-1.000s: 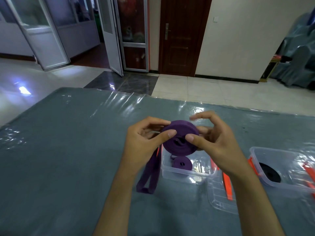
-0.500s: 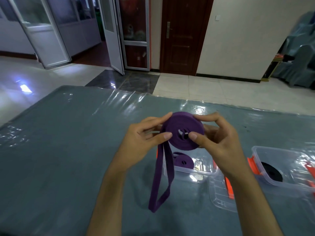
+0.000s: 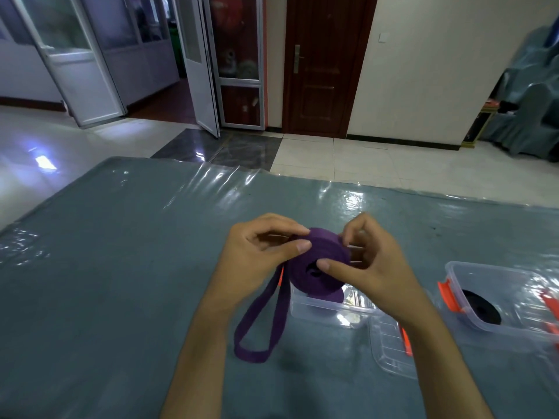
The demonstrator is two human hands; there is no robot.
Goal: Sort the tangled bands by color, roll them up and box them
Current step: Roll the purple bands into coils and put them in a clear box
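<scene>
Both hands are rolling up the purple band [image 3: 317, 264], held in the air between them just above the clear box [image 3: 329, 309] that sits below the right hand. The left hand [image 3: 257, 255] pinches the roll's near-left rim with thumb and curled fingers; the right hand [image 3: 372, 267] grips the other side, its thumb laid across the roll's face by the centre hole. A loose tail [image 3: 257, 328] of the band hangs from the roll below the left hand, its looped end resting on the tabletop [image 3: 106, 282]. Right of the right hand, a second clear box [image 3: 514, 297] with orange clips holds a black roll [image 3: 481, 306].

The step in hand looks like winding; next, the rest of the tail likely needs turning onto the roll before it goes into the box beneath.

Compared with half a second ago, the roll has tipped flatter toward the camera and the right thumb has slid nearer its centre
</scene>
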